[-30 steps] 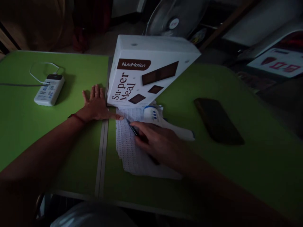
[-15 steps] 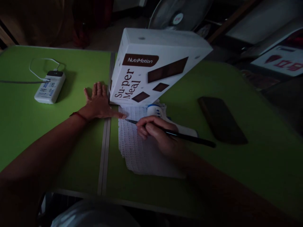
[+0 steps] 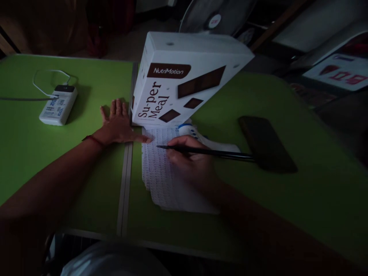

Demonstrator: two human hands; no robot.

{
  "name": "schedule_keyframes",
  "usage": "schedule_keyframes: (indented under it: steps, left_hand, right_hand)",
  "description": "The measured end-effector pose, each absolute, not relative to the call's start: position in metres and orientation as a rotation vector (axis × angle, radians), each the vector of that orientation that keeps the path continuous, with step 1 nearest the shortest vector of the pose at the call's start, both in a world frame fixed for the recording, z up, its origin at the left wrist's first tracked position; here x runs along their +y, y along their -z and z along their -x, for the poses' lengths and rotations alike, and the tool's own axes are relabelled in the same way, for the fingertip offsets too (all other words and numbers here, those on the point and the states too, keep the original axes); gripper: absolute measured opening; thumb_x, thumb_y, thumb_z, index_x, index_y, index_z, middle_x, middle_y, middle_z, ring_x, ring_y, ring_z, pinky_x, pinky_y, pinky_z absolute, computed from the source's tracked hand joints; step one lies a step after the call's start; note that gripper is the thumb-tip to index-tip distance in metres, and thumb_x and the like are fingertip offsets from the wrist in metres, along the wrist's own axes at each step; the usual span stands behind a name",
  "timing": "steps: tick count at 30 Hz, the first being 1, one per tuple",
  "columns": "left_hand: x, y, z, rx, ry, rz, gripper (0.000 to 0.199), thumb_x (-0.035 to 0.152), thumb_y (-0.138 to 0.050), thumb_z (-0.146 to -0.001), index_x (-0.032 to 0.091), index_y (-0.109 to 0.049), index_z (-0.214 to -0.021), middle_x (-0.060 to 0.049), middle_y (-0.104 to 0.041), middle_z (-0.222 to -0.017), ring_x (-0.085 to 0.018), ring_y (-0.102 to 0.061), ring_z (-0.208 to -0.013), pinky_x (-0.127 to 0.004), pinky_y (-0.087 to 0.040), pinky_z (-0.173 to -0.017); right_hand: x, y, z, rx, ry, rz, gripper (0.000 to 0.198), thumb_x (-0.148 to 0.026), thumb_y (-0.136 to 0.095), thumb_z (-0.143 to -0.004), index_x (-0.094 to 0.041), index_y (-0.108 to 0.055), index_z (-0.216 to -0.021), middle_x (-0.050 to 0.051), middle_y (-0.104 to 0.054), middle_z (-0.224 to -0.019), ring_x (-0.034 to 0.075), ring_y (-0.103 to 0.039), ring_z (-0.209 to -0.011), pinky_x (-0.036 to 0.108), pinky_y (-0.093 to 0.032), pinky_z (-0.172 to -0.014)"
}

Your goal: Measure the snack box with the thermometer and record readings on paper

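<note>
My right hand (image 3: 191, 157) is closed around a slim black pen (image 3: 224, 154), its tip pointing left over written sheets of paper (image 3: 161, 172). Whether the tip touches the paper, I cannot tell. Dense rows of small writing cover the left part of the sheets, while my right hand and forearm hide some of the rest. My left hand (image 3: 117, 122) lies flat with fingers spread on the green table, its thumb reaching onto the paper's upper left. Just beyond the paper stands a white NutriMotion box (image 3: 172, 84). A white device with a blue rim (image 3: 188, 130) lies partly behind my right hand.
On the right of the green table (image 3: 94, 195) lies a dark phone (image 3: 267, 143). A white power bank (image 3: 59, 105) with cables plugged in sits at the left. A fan (image 3: 215, 19) stands behind the table.
The pen's tip has shifted slightly right, away from my left thumb, and the pen now lies closer to level. My left hand stays spread in place; the whole view has drifted slightly.
</note>
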State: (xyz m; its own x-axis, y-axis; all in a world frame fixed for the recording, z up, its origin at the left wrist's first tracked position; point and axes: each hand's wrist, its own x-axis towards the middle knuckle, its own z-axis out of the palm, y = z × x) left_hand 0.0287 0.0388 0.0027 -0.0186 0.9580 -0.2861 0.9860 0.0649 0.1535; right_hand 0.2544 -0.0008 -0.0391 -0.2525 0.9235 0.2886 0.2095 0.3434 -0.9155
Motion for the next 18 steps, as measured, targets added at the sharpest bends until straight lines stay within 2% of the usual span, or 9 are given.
schedule_keyframes:
  steps: [9,18]
  left_hand:
    - [0.0397,-0.0014,-0.0275,2.022,0.101,-1.953,0.162,0.104,-0.06,-0.056,0.008,0.005,-0.169,-0.021,0.015,-0.174,-0.044,0.017,-0.161,-0.067,0.012,-0.127]
    - [0.0391,-0.0025,-0.0293,2.029,0.095,-1.957,0.16,0.104,-0.06,-0.057,0.009,0.002,-0.169,-0.02,0.014,-0.175,-0.045,0.016,-0.161,-0.068,0.011,-0.127]
  right_hand:
    - [-0.0004,0.037,-0.2504,-1.82,-0.741,0.93,0.014,-0.013,-0.067,-0.078,-0.027,-0.068,-0.075,-0.005,-0.064,-0.061,0.012,-0.057,-0.052,0.026,-0.045,-0.048]
    - [0.0001,0.0361,-0.2503,-1.875,-0.745,0.969,0.01,-0.017,-0.066,-0.078,-0.027,-0.066,-0.074,-0.004,-0.066,-0.062,0.013,-0.057,-0.053,0.026,-0.046,-0.049]
